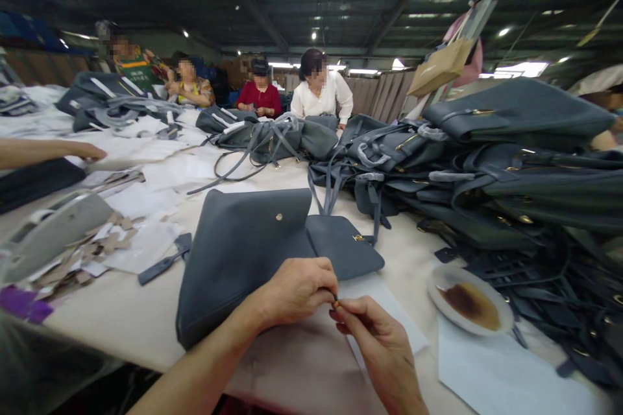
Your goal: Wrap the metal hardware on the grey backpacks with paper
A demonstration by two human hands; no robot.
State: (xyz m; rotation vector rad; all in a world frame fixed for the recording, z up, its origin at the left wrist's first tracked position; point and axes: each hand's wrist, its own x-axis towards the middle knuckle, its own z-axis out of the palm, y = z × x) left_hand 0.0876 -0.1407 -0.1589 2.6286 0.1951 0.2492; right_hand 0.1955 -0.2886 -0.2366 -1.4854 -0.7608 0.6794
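On a long white tabletop (102, 324) in a workshop, another worker's hand (91, 152) reaches in at far left above a black panel (36, 183). Tan leather offcuts (90, 253) and a purple paper scrap (24, 303) lie scattered by a pale grey curved panel (53, 237). A dark strap tab (163, 259) lies just beside a slate-blue pebbled-leather handbag (241, 259), flat on the tabletop directly ahead of us, its long axis slanting from lower left to upper right and its gold clasp (359, 238) facing up. Our left hand (296, 292) is the nearer to the bag, crossing just over its lower edge. Our right hand (377, 353) sits farther right, above a white paper sheet (384, 314). Both hands are closed in a fine pinch on a small brass-coloured piece (335, 303), too tiny to identify, held fingertip to fingertip just off the bag's lower edge. Farther right, a white plate (470, 324) stained with brown residue rests beside a heap of dark grey handbags (516, 168). Seated co-workers (321, 94) sit at the far end of the tabletop, beyond the bags.
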